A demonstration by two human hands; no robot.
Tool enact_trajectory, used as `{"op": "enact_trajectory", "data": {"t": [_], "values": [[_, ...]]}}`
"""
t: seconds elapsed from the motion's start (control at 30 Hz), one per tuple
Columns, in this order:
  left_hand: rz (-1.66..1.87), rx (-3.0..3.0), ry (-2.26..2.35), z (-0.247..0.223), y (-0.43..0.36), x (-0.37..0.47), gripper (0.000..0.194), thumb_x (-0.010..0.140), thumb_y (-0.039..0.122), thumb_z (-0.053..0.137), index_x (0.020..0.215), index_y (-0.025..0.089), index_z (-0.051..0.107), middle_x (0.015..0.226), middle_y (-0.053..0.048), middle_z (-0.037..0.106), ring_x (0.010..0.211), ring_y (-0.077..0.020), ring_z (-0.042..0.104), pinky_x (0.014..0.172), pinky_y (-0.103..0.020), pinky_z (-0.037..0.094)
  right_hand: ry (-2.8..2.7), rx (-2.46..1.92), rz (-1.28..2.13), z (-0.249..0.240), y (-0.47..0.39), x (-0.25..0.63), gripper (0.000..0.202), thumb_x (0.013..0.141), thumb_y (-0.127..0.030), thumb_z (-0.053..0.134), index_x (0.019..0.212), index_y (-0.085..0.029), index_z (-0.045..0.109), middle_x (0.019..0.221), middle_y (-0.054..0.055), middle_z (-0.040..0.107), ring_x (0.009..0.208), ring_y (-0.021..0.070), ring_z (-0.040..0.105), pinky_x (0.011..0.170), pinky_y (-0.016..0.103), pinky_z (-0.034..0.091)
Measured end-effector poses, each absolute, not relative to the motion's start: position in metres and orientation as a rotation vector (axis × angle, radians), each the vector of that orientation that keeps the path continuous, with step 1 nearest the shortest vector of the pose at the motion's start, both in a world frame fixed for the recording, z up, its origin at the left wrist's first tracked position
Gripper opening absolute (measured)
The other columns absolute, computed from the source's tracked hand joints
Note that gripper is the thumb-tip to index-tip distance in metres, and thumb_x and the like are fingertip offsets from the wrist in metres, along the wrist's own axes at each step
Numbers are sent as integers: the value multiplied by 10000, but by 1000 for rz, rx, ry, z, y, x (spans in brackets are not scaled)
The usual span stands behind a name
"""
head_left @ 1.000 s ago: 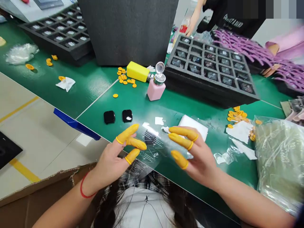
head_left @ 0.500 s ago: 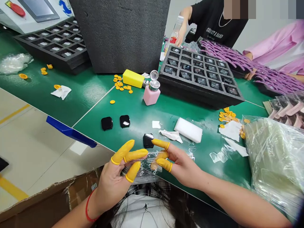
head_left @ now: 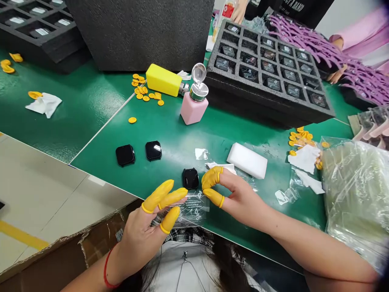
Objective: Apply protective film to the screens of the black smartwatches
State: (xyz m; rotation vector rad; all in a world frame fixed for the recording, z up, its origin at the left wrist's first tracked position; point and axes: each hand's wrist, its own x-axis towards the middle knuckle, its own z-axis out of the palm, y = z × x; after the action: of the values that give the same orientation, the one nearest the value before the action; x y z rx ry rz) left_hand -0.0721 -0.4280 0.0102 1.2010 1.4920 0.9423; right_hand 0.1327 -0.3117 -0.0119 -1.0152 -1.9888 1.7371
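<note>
Yellow finger covers are on both hands. My left hand (head_left: 152,227) holds a clear printed plastic film (head_left: 194,209) between its fingers at the table's front edge. My right hand (head_left: 232,194) has its thumb and fingertips pressed together at the film's right upper corner; whatever they pinch is too small to make out. Just beyond the film lies a black square watch face (head_left: 190,178), close to the right fingertips. Two more watch faces, one at the left (head_left: 125,155) and one beside it (head_left: 153,150), rest on the green table.
Behind stand a pink pump bottle (head_left: 194,108), a yellow bottle (head_left: 163,80) and a black foam tray (head_left: 258,103) of watch faces. A white block (head_left: 247,160) lies right of centre, a plastic bag pile (head_left: 355,194) far right. A person's hand (head_left: 240,11) shows at the back.
My right hand has shifted slightly right and its fingers have closed together. The film now hangs lower and flatter from my left hand. The view has tilted down and come nearer the table.
</note>
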Motion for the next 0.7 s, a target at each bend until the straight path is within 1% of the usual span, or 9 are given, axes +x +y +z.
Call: {"op": "enact_trajectory", "data": {"t": [0.13, 0.23, 0.3, 0.4, 0.47, 0.53, 0.6, 0.63, 0.7], "values": [[840, 1177, 1543, 5, -429, -75, 666, 908, 80, 583, 1446, 409, 368, 1239, 60, 656, 1081, -95, 657, 1019, -194, 487, -1965, -931, 1794, -7, -304, 130, 102, 837, -70, 579, 791, -161, 570, 872, 25, 607, 855, 126, 547, 761, 265, 448], [858, 1164, 1574, 5, -429, -81, 656, 901, 83, 586, 1452, 377, 384, 1249, 36, 652, 1102, -101, 647, 1000, -171, 488, -1745, -945, 2006, -8, -287, 130, 94, 900, -163, 575, 806, -163, 568, 874, 18, 596, 844, 111, 551, 777, 255, 453], [845, 1139, 1519, 8, -427, -87, 583, 900, 99, 583, 1398, 376, 463, 1217, 35, 664, 1078, -112, 656, 954, -174, 513, -1639, -1029, 2073, -16, -274, 128, 137, 921, -243, 581, 809, -166, 568, 897, 19, 590, 869, 116, 551, 813, 266, 445], [693, 1031, 1238, 14, -419, -94, 359, 886, 155, 608, 1182, 355, 646, 1059, 33, 707, 919, -128, 685, 809, -187, 549, -1643, -1101, 2111, -34, -263, 124, 154, 899, -260, 601, 777, -169, 581, 953, 28, 586, 951, 139, 537, 881, 300, 415], [617, 883, 1033, 16, -412, -97, 302, 890, 188, 615, 1149, 333, 673, 976, 18, 721, 843, -128, 682, 759, -194, 542, -1667, -1129, 2154, -44, -262, 121, 170, 890, -273, 603, 754, -172, 591, 1006, 42, 587, 1023, 166, 517, 931, 341, 389], [581, 668, 885, 17, -407, -100, 378, 924, 284, 604, 1294, 361, 594, 998, 10, 723, 881, -137, 684, 807, -224, 536, -1709, -1160, 2163, -49, -265, 118, 199, 890, -299, 603, 737, -173, 594, 1050, 56, 583, 1087, 190, 490, 970, 376, 361], [548, 467, 770, 15, -405, -102, 536, 928, 429, 586, 1440, 400, 430, 1056, 13, 719, 946, -150, 684, 867, -265, 522, -1764, -1172, 2142, -50, -268, 116, 213, 889, -309, 606, 727, -173, 595, 1056, 67, 579, 1118, 204, 469, 977, 390, 349], [519, 400, 726, 14, -405, -104, 605, 911, 490, 584, 1472, 413, 369, 1067, 21, 718, 958, -154, 685, 874, -270, 516, -1785, -1174, 2129, -50, -269, 115, 210, 886, -308, 612, 725, -173, 598, 1053, 71, 579, 1115, 207, 465, 968, 390, 352], [476, 352, 678, 11, -406, -108, 675, 875, 565, 592, 1483, 409, 344, 1053, 31, 724, 930, -162, 694, 848, -261, 518, -1805, -1180, 2107, -49, -270, 114, 196, 878, -306, 628, 735, -173, 609, 1048, 75, 585, 1092, 209, 468, 942, 388, 361]]}}
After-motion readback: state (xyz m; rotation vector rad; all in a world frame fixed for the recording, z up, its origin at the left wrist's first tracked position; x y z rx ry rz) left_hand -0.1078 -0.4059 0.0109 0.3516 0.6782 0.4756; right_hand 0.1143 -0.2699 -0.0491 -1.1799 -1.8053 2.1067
